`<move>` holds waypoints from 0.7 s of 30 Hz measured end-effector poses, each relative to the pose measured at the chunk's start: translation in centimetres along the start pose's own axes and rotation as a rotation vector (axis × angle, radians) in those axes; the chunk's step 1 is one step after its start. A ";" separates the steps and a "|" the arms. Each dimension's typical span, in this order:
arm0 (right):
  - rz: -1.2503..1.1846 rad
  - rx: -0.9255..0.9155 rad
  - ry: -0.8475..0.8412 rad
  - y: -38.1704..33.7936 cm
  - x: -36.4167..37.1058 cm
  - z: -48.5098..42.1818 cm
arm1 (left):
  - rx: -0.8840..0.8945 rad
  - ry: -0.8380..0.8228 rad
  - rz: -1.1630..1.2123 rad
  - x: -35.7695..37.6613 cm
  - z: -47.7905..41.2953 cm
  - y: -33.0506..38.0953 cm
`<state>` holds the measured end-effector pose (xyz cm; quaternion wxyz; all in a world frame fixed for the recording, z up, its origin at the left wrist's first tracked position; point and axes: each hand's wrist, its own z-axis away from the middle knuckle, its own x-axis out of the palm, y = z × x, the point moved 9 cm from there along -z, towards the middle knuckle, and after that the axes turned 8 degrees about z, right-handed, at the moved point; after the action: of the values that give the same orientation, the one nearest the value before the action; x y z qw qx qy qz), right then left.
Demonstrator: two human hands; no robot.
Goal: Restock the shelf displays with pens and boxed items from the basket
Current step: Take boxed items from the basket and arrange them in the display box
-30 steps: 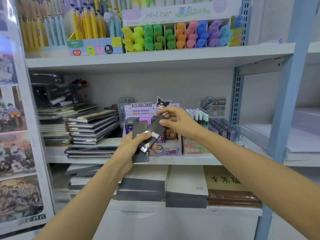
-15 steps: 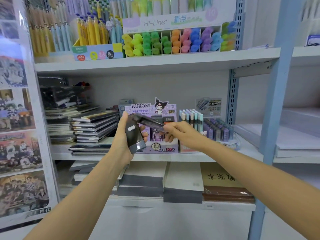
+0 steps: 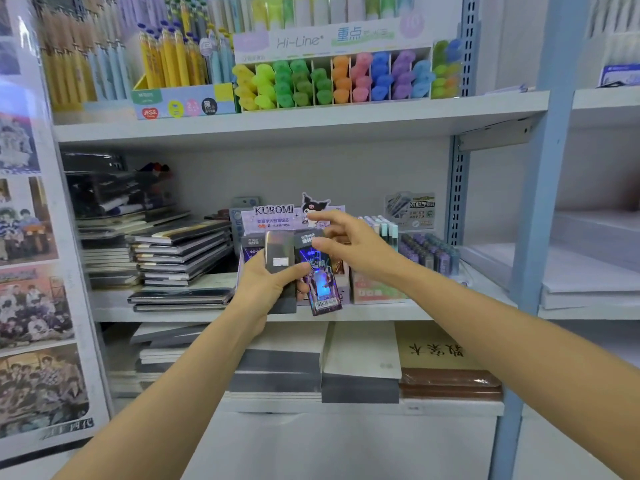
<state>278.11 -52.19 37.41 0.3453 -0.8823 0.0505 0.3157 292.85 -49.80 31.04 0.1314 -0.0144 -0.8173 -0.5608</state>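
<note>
My left hand grips a dark boxed item with a small white label, held upright in front of the middle shelf. Beside it on the right is a glossy pack with blue and purple artwork and a barcode at its bottom. My right hand pinches that pack's top edge, thumb in front and index finger stretched out above it. Both items hang just in front of the purple KUROMI display box, which holds similar dark packs. The basket is out of view.
Stacked notebooks fill the shelf's left side. Small pastel and purple boxes stand right of the display. Highlighters and yellow pens line the upper shelf. Flat paper pads lie on the lower shelf. A blue upright stands right.
My right hand has drawn one pack off the stack in my left hand and turned it upright with its face towards me. Both hands have shifted slightly towards the display box.
</note>
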 end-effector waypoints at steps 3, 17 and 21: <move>0.187 -0.038 0.002 -1.0 -1.0 -1.3 | -0.011 -0.020 0.010 0.4 -0.5 -0.2; 0.532 0.102 0.212 3.3 -4.1 -5.3 | -0.085 -0.063 -0.022 -0.9 -2.2 -6.1; 0.619 0.089 0.152 4.5 -2.6 -6.0 | -0.072 -0.079 -0.038 -1.0 -2.2 -6.4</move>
<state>277.79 -59.79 39.66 0.2662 -0.8302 0.3559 0.3365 293.15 -54.06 25.69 0.0880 -0.0257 -0.8014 -0.5911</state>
